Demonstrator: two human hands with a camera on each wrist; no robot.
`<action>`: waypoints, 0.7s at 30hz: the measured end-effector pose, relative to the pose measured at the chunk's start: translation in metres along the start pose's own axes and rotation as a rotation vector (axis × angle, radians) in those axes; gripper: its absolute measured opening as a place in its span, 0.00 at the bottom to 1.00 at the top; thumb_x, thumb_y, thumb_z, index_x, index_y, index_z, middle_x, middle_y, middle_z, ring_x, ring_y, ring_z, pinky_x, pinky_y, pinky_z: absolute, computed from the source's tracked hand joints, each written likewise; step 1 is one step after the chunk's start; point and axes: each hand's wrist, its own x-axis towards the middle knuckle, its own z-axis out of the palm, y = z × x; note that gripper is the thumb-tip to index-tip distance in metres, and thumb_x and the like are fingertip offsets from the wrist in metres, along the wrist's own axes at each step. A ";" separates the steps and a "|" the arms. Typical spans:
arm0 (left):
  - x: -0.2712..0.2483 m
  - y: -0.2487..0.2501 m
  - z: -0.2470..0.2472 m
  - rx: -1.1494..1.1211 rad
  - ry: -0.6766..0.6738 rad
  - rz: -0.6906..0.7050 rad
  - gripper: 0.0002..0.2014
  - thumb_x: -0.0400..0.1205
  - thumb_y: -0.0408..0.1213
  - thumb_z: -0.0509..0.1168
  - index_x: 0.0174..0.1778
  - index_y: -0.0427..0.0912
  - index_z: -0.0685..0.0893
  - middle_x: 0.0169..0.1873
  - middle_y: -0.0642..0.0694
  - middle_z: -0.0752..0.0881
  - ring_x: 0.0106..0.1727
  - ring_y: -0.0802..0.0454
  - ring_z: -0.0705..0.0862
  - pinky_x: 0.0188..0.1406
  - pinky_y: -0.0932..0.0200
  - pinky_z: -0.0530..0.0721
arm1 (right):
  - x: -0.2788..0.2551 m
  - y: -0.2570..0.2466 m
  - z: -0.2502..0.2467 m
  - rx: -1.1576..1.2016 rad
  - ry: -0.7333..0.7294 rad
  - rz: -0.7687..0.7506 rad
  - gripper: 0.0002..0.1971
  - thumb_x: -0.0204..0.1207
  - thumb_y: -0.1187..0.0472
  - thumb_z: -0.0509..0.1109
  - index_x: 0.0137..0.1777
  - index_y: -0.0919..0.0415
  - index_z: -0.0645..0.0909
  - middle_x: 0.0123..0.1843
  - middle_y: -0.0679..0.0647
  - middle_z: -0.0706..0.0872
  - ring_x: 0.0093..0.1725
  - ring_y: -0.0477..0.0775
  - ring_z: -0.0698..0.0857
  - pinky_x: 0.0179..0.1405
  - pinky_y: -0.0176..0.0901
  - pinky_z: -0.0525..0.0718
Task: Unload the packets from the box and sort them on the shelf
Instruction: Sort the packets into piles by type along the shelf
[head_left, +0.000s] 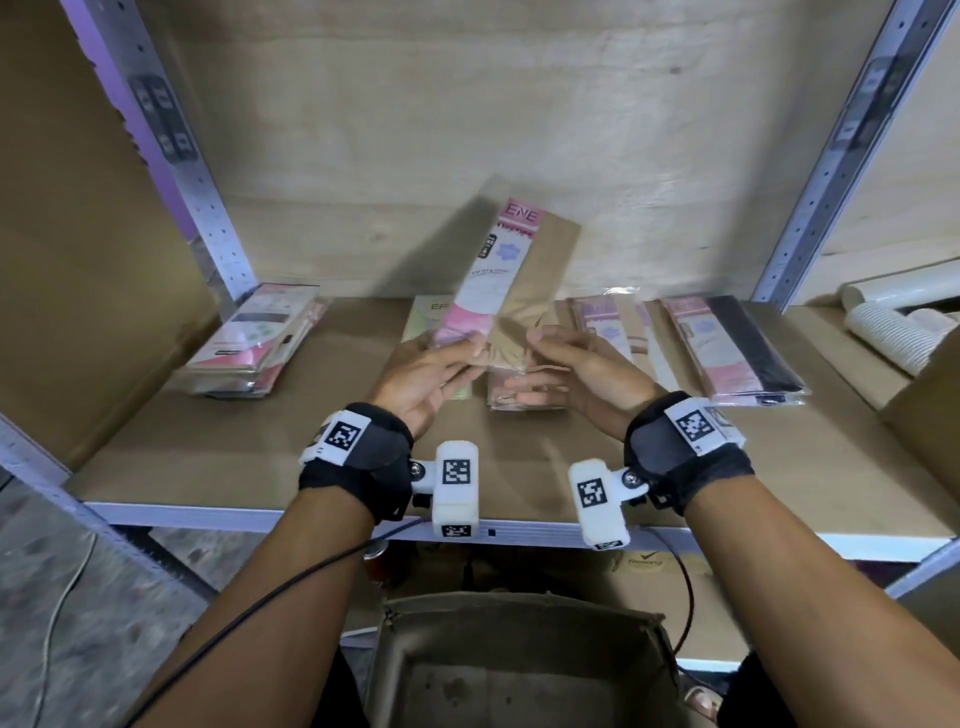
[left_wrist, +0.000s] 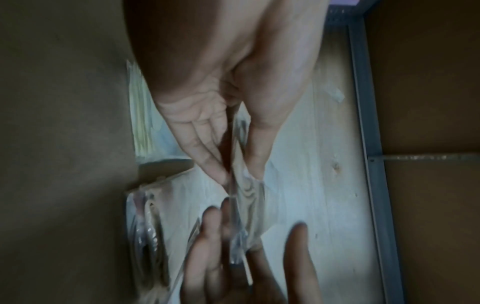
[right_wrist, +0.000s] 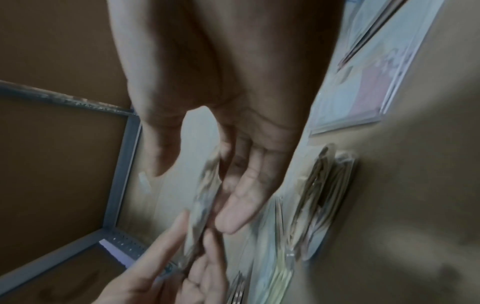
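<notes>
Beige-and-pink packet (head_left: 511, 270), upright above shelf (head_left: 260, 447): pinched at its lower end by my left hand (head_left: 423, 369) and right hand (head_left: 582, 371). Handling: match to beige stack (head_left: 524, 389) beneath, lay flat, edges squared.

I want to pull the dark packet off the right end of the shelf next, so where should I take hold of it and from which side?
Grip the dark packet at its near short end, coming from the shelf's front edge. It lies flat and long, that end pointing toward you near the open front. Paler packets crowd its left side. Both hands, left and right, hold the raised beige packet.
</notes>
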 end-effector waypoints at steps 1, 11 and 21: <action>0.000 -0.003 0.004 0.020 0.007 -0.006 0.10 0.79 0.27 0.73 0.54 0.37 0.85 0.46 0.45 0.93 0.46 0.53 0.92 0.44 0.63 0.89 | 0.000 0.001 0.002 0.015 0.004 -0.013 0.13 0.73 0.57 0.77 0.52 0.62 0.80 0.49 0.58 0.91 0.59 0.69 0.89 0.48 0.52 0.91; -0.001 -0.004 0.016 0.301 -0.009 0.037 0.19 0.76 0.32 0.78 0.62 0.38 0.84 0.54 0.44 0.93 0.50 0.48 0.93 0.45 0.59 0.88 | 0.002 0.000 -0.014 -0.093 0.030 0.022 0.18 0.76 0.74 0.72 0.66 0.71 0.78 0.57 0.63 0.85 0.55 0.65 0.84 0.46 0.44 0.92; 0.022 0.023 -0.032 0.095 0.149 0.129 0.21 0.79 0.54 0.73 0.64 0.47 0.85 0.54 0.49 0.93 0.55 0.54 0.91 0.57 0.60 0.85 | -0.016 -0.010 -0.055 -0.398 -0.024 0.162 0.15 0.75 0.70 0.69 0.62 0.66 0.84 0.49 0.62 0.90 0.42 0.53 0.88 0.42 0.42 0.89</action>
